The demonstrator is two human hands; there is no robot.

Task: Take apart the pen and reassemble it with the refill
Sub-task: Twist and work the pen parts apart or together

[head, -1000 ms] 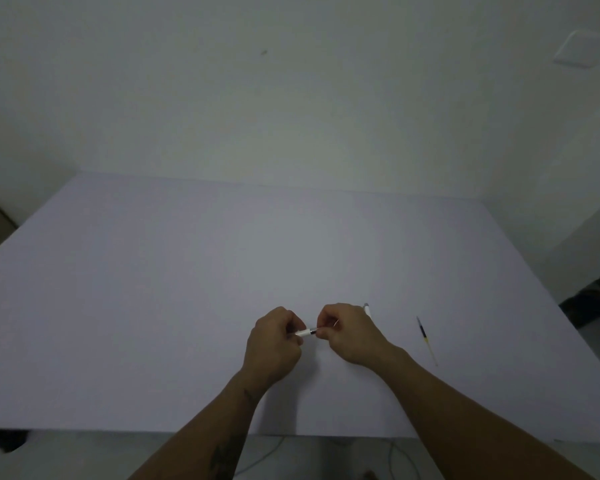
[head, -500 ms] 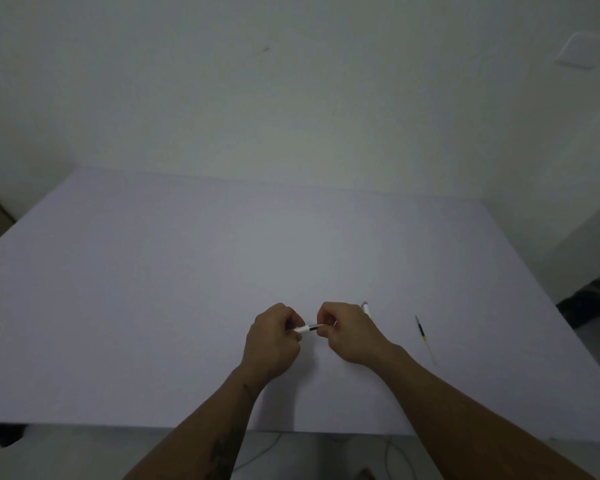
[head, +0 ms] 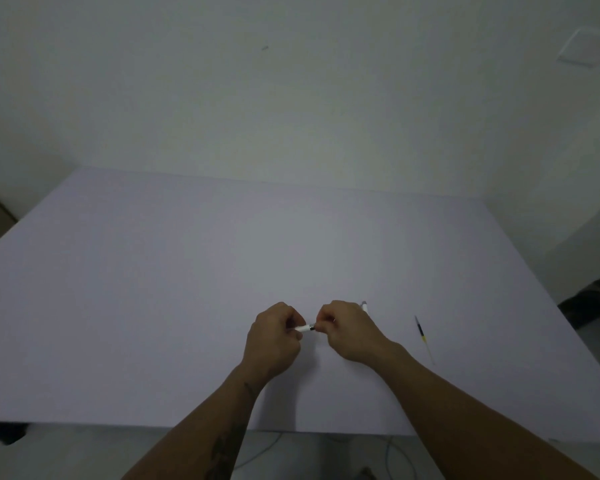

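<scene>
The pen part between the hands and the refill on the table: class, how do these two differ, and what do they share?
The pen part is held off the table by the left hand and right hand; the refill lies untouched on the table. The pen part looks white and thicker; the refill is thin, black and yellow. Both are slim and straight.

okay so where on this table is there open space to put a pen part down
Most of the table is bare: everything left of the left hand and the far half toward the wall. Tighter spot: between the right hand, the white piece behind it, and the refill.
</scene>
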